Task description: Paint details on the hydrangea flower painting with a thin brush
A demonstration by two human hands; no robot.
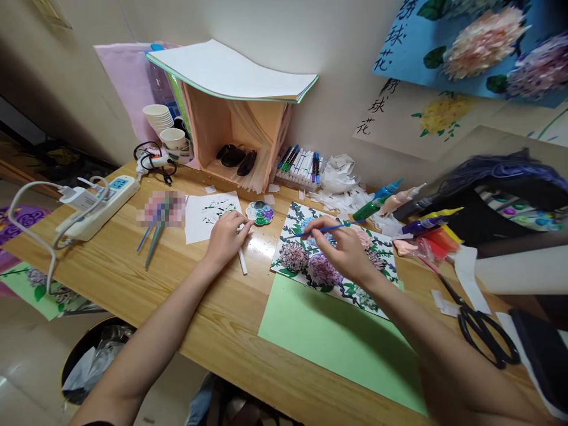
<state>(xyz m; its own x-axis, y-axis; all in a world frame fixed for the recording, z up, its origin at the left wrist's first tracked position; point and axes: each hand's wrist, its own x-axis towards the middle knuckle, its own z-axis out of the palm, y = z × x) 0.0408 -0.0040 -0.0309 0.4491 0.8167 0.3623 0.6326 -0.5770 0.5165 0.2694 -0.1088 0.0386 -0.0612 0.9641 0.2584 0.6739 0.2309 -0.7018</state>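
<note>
My right hand (339, 251) is closed round a blue paintbrush (331, 228), its tip over the left part of a flower picture (326, 272). That picture shows pink, purple and blue puffy blooms with green leaves, and lies on a light green sheet (328, 331). On the table to the left, my left hand (227, 236) has its fingers curled around a white pen-like stick (242, 261), which sticks out below them. Close to this hand are a paint-smeared palette (260, 213) with green and purple patches and a white paper (197, 222) with dark green marks.
Paint bottles (377, 201) and crumpled tissues (339, 180) line the back. Black-handled scissors (483, 334) lie at the right. A power strip (104, 204) sits at the left. Behind stand markers (302, 165), paper cups (158, 121) and a pinkish box (199, 133) holding sunglasses (233, 155).
</note>
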